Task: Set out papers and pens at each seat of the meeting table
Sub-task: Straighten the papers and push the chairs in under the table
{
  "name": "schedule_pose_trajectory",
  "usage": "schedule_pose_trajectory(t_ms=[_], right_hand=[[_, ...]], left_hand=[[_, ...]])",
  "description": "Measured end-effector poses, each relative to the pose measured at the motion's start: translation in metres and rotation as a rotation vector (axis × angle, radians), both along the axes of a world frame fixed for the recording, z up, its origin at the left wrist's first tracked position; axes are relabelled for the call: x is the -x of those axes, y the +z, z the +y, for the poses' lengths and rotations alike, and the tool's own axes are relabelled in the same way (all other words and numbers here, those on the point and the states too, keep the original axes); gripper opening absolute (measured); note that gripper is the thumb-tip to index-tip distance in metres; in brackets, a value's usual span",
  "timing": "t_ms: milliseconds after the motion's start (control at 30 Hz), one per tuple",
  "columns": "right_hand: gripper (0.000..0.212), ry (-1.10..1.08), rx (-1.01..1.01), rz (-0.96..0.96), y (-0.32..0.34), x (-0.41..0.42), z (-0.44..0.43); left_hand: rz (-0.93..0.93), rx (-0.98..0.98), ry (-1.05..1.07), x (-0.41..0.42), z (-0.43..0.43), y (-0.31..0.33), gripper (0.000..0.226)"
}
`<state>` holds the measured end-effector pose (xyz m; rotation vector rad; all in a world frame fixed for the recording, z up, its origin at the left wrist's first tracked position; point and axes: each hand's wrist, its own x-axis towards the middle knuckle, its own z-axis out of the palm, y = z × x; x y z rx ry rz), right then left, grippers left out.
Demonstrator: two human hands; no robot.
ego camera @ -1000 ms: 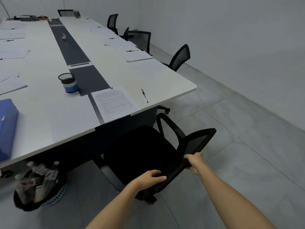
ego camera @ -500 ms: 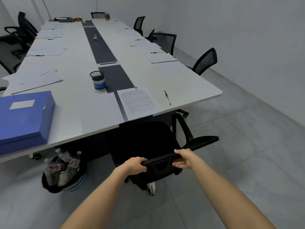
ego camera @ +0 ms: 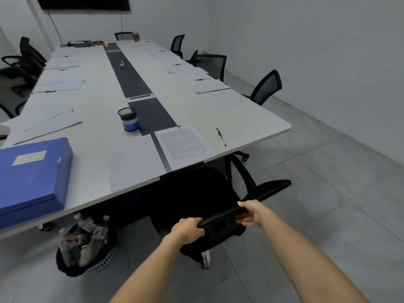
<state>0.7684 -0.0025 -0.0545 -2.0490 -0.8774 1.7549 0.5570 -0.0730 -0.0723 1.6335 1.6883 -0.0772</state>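
Observation:
A black office chair stands at the near end of the long white meeting table, its seat partly under the tabletop. My left hand and my right hand both grip the top edge of its backrest. On the table in front of the chair lies a clipped printed paper with a black pen to its right. More paper stacks with pens lie at the seats along both long sides, such as one paper stack on the right.
A blue file box sits on the near left corner. A mesh pen cup stands on the dark centre strip. A black bin of bottles is under the table. Black chairs line both sides. Grey tiled floor lies to the right.
The chair has rolled in toward the table and its backrest has turned square to me. Both hands kept their grip on the backrest. My view swung left, showing the blue box.

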Motion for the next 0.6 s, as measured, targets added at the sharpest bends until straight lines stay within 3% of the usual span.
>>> schedule_pose_trajectory(t_ms=[133, 267, 367, 433, 600], right_hand=[[0.046, 0.039, -0.033, -0.009, 0.001, -0.005, -0.003], [0.057, 0.229, -0.039, -0.117, 0.008, -0.023, -0.011], [0.067, 0.286, -0.060, -0.142, 0.022, -0.066, 0.000], [0.062, 0.284, -0.123, -0.172, 0.032, -0.097, 0.010], [0.045, 0.191, -0.305, -0.183, 0.058, -0.189, 0.038]], left_hand=[[0.003, 0.005, -0.005, -0.003, 0.007, 0.000, 0.054], [0.003, 0.083, 0.006, 0.001, 0.009, 0.002, 0.050], [0.057, 0.114, -0.026, -0.012, 0.026, 0.017, 0.074], [0.020, 0.071, -0.004, -0.034, 0.039, 0.032, 0.081], [-0.101, -0.140, 0.062, -0.143, 0.082, 0.055, 0.057]])
